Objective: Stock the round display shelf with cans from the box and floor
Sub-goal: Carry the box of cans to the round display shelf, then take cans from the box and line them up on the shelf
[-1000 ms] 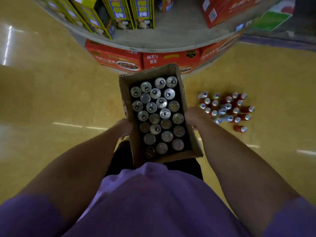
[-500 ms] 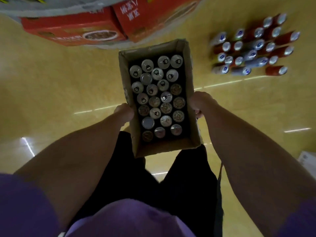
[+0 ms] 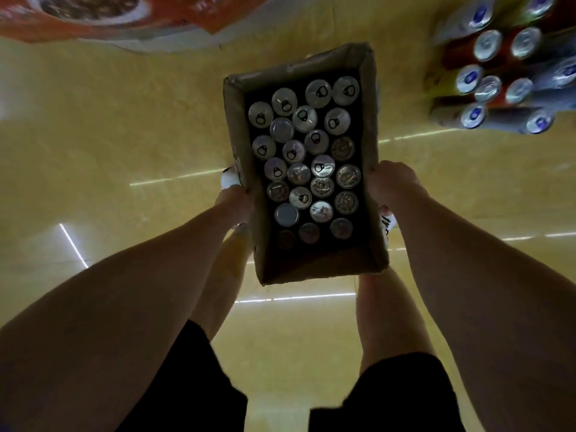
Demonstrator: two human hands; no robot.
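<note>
Both hands' grip clamped on can-filled box (image 3: 371, 98), left hand (image 3: 235, 202), right hand (image 3: 391, 182), floor cans (image 3: 505, 79) near right, red cartons (image 3: 93, 17) ahead

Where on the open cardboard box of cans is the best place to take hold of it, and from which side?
Judging by its shape, grip the cardboard box on its two long walls, one hand from each side, as the left hand and right hand do. The upright cans fill its open top, so keep it level.
</note>
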